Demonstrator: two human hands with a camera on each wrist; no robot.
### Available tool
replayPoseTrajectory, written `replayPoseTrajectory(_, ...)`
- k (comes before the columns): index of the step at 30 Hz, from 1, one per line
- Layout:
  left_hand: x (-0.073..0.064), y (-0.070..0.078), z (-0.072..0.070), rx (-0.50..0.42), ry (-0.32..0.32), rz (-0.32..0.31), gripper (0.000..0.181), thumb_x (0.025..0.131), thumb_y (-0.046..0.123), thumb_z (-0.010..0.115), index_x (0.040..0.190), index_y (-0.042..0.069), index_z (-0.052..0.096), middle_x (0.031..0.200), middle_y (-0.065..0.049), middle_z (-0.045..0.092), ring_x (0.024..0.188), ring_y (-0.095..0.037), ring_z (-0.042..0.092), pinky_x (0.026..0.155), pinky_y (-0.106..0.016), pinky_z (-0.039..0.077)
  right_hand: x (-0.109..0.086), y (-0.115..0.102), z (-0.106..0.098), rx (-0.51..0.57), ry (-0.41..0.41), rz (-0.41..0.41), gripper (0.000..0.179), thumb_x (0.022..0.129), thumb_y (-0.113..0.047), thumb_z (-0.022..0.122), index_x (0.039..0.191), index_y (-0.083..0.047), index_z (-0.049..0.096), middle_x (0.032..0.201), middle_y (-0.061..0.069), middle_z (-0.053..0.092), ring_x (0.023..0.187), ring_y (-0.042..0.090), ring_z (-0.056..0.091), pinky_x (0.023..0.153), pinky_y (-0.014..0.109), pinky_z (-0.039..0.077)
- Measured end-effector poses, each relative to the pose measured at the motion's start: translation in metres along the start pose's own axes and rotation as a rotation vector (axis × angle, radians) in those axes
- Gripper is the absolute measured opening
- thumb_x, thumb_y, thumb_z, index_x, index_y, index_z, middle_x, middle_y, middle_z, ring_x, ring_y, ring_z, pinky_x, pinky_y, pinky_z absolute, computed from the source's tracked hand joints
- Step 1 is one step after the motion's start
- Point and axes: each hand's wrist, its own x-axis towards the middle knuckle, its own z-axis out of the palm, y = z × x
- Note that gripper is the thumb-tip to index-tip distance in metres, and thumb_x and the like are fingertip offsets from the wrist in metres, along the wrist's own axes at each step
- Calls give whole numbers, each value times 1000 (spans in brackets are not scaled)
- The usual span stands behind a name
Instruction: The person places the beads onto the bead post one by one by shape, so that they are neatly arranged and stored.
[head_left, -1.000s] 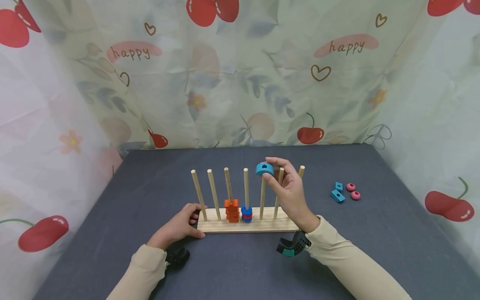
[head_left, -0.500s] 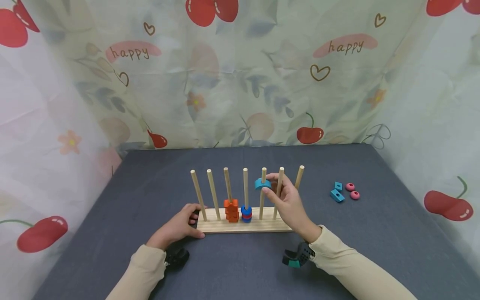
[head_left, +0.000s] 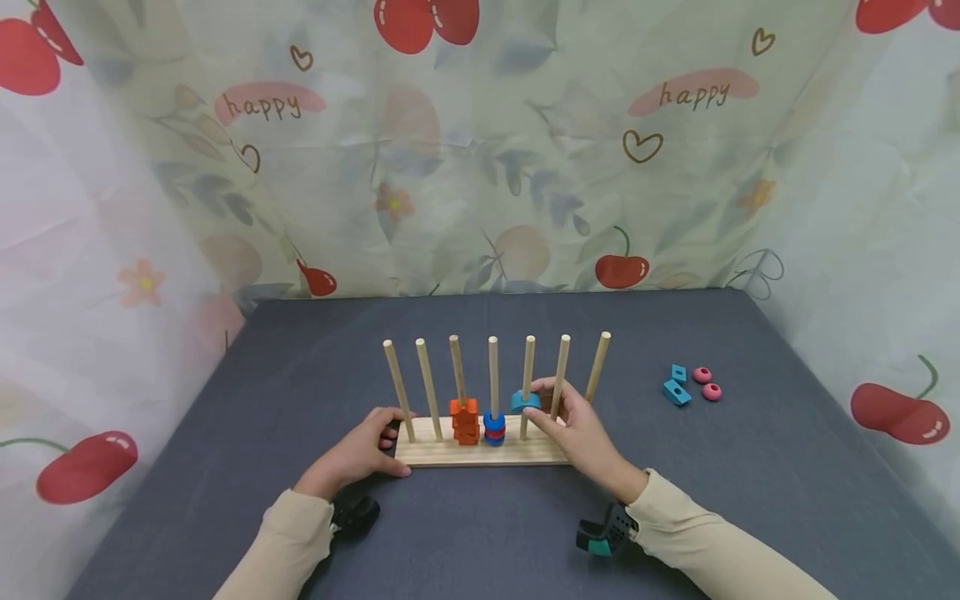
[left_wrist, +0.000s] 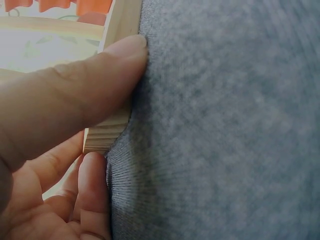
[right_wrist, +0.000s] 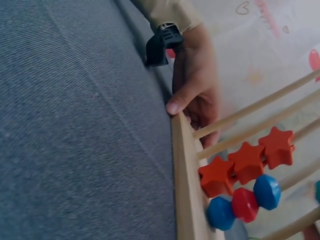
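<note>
A light-blue half-round block (head_left: pixel 524 403) is threaded on the fifth peg from the left, partway down, above the base. My right hand (head_left: pixel 581 429) pinches it between thumb and fingers. The wooden peg board (head_left: pixel 442 452) lies lengthwise before me with a row of upright pegs. At its left end my left hand (head_left: pixel 362 447) grips the base; in the left wrist view the thumb (left_wrist: pixel 95 85) presses the long edge. Orange star beads (right_wrist: pixel 247 162) are stacked on the third peg. The fourth carries two blue beads with a red bead (right_wrist: pixel 244 204) between them.
To the right on the dark cloth lie two light-blue blocks (head_left: pixel 677 392) and two pink beads (head_left: pixel 712 392). A patterned curtain (head_left: pixel 465 167) hangs behind the table. The upright pegs (head_left: pixel 598 367) stand close around my right hand.
My right hand has brought the light-blue half-round block from above the fifth peg onto it and down along its length. The left hand has stayed on the board's end.
</note>
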Motion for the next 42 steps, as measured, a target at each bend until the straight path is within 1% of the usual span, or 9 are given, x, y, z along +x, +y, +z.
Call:
replayPoseTrajectory(4,-1,0,0,2,5,0,79,66,7,89,134,7,51,127,-13,43,108,-25,45,92,-40,41,-2,8,2,-53,-37,86,29,91,-12,68,116,-4,56,105,11,63,98,21,59,92,44,45)
replayPoseTrajectory(7,-1,0,0,7,2,2,79,66,7,89,135,7,50,127,-14,42,108,-26,45,92,-41,42,-3,14,4,-79,-47,144,28,89,-10,69,114,-5,57,107,9,63,100,21,61,93,45,45)
replayPoseTrajectory(9,-1,1,0,1,3,-4,78,66,7,89,134,7,51,127,-14,42,108,-26,44,93,-41,41,-4,18,6,-81,-48,164,28,89,-8,69,114,-4,57,108,10,63,100,23,61,93,45,47)
replayPoseTrajectory(12,0,1,0,-3,3,-11,78,65,7,89,134,8,51,127,-13,43,109,-26,45,94,-42,41,-5,24,9,-88,-44,173,28,88,-4,69,112,-3,57,108,12,64,101,25,62,91,43,49)
replayPoseTrajectory(16,1,0,0,-10,2,-13,78,66,7,89,134,9,51,128,-13,42,110,-26,45,95,-43,41,-6,29,12,-98,-24,183,30,85,-1,71,111,-3,57,106,11,65,100,25,63,90,42,50)
replayPoseTrajectory(23,1,-2,1,-11,-1,-9,79,66,8,89,134,8,50,127,-13,42,110,-26,45,94,-44,42,-7,30,16,-120,27,207,36,81,2,74,111,-4,57,107,9,67,102,24,63,91,43,50)
replayPoseTrajectory(26,1,-2,0,-13,-4,-8,79,66,8,89,135,9,50,127,-13,42,110,-26,45,94,-44,42,-7,30,17,-127,41,196,36,80,2,75,110,-4,57,106,10,67,101,24,63,91,43,49)
replayPoseTrajectory(35,1,-2,-1,-5,-2,-4,78,66,8,88,135,8,50,126,-13,42,109,-26,45,93,-44,42,-7,28,19,-127,46,167,35,79,5,74,109,-2,57,106,11,68,100,26,63,91,44,49)
replayPoseTrajectory(42,1,-2,0,-1,6,-13,78,66,7,89,134,8,50,126,-13,43,109,-25,45,93,-43,42,-7,30,20,-145,46,187,39,78,6,75,110,-5,56,106,7,69,101,23,63,92,44,49)
